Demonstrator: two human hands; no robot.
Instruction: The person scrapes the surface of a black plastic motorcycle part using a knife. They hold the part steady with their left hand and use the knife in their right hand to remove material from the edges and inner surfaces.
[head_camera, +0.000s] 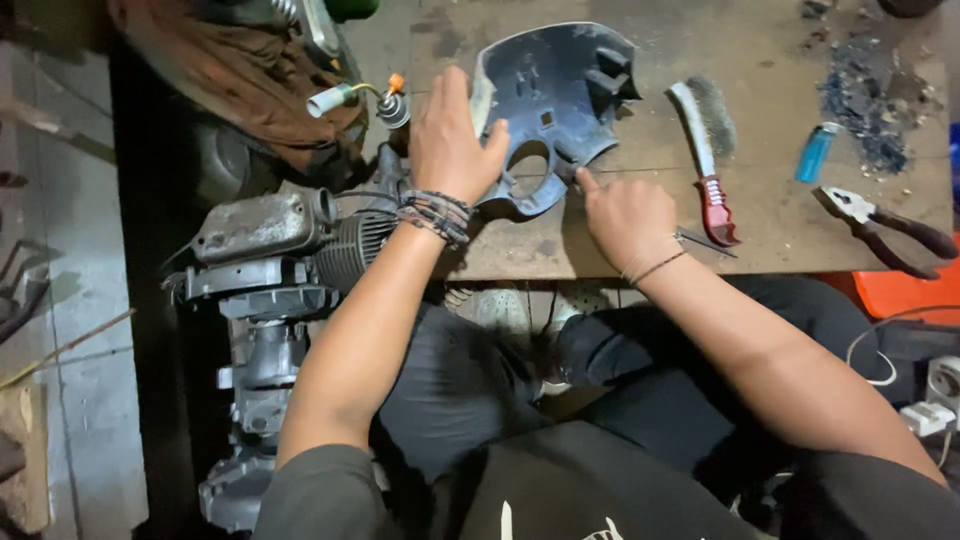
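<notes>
Head view: left hand (452, 140) clamps dark moulded plastic cover (560, 95); right hand (625, 215), fingers curled, empty, touches its edge; cover could slip off the brown wooden desk (770, 215).

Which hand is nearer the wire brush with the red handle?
Right. The right hand lies just left of the wire brush; the left hand is farther left, gripping the dark plastic cover.

Plastic cover (560, 100) lies on the table (760, 40), far side, left of centre. Left hand (450, 140) on its left edge; right hand (625, 215) at its near rim. Right of cover: wire brush (705, 150), then lighter (816, 152), then pliers (885, 232). Engine (270, 260) sits left of the table.
</notes>
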